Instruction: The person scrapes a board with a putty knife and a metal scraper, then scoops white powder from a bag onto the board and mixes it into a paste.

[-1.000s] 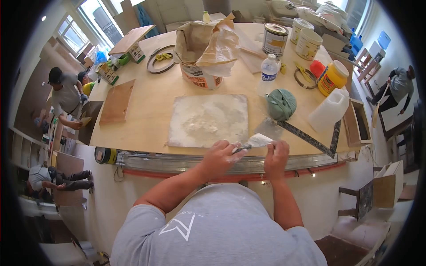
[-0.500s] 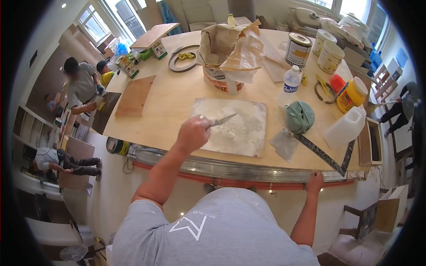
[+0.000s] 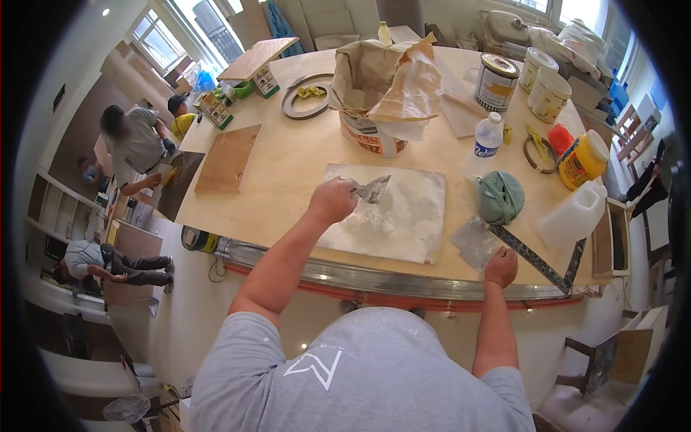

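My left hand (image 3: 334, 201) is closed round the handle of a small pointed trowel (image 3: 374, 190). The blade is over pale powder (image 3: 389, 216) heaped on a whitish square board (image 3: 421, 241). At the table's front edge, my right hand (image 3: 501, 266) has its fingers curled beside a clear plastic sheet (image 3: 473, 243) and a dark speckled angle strip (image 3: 533, 258); whether it holds anything is hidden. Behind the sheet sits a ball of green twine (image 3: 500, 197).
On the wooden table (image 3: 288, 165) stand a paper-lined bucket (image 3: 374, 137), a water bottle (image 3: 488, 135), paint cans (image 3: 497, 81), a yellow jar (image 3: 583, 160) and a white jug (image 3: 574, 216). A co-worker (image 3: 133, 140) is at the left.
My right hand has moved up from below the table edge to beside the clear sheet. The trowel blade has turned, showing its flat face. The view has shifted slightly.
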The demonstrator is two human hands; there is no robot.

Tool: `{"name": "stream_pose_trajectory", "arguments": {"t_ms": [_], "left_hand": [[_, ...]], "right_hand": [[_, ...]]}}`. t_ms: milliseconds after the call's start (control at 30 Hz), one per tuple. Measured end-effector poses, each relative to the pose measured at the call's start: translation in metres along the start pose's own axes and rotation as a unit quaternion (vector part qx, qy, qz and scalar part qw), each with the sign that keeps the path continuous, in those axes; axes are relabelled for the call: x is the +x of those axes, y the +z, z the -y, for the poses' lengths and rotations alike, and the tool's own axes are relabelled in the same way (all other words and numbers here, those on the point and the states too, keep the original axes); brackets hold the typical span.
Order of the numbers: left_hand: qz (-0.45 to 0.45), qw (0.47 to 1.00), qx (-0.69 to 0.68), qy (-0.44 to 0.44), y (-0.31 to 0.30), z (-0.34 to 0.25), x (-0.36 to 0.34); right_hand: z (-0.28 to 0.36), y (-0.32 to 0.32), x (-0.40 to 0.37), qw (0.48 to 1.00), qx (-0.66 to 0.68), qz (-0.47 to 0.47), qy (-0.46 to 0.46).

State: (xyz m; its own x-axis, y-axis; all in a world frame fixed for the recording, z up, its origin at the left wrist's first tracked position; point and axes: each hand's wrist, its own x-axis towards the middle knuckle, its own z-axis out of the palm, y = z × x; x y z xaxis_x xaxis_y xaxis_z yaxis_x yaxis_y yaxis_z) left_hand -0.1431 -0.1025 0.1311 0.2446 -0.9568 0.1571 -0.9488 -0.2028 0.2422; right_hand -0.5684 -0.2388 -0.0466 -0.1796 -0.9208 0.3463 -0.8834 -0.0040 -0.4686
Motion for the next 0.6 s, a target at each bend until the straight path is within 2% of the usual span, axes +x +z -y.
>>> {"name": "stream_pose_trajectory", "arguments": {"t_ms": [100, 200, 300, 400, 500, 600], "left_hand": [[0.033, 0.995, 0.037, -0.089, -0.009, 0.007, -0.001], [0.045, 0.99, 0.057, -0.119, -0.017, 0.015, -0.007], [0.026, 0.998, 0.035, -0.04, -0.042, 0.002, -0.012], [-0.017, 0.995, 0.025, 0.094, -0.037, 0.005, -0.003], [0.044, 0.992, 0.107, 0.048, -0.023, -0.004, -0.008], [0.046, 0.994, 0.1, 0.011, -0.013, -0.018, -0.028]], "right_hand": [[-0.006, 0.008, 0.001, 1.0, -0.03, 0.009, 0.002], [0.001, 0.003, 0.002, 0.999, -0.037, 0.019, 0.02], [0.002, 0.004, 0.002, 0.999, -0.044, 0.004, 0.006], [0.001, 0.005, 0.002, 0.999, -0.046, 0.003, 0.005], [0.001, 0.005, 0.003, 0.999, -0.047, 0.018, 0.016], [0.001, 0.004, 0.002, 0.999, -0.037, 0.031, 0.022]]}}
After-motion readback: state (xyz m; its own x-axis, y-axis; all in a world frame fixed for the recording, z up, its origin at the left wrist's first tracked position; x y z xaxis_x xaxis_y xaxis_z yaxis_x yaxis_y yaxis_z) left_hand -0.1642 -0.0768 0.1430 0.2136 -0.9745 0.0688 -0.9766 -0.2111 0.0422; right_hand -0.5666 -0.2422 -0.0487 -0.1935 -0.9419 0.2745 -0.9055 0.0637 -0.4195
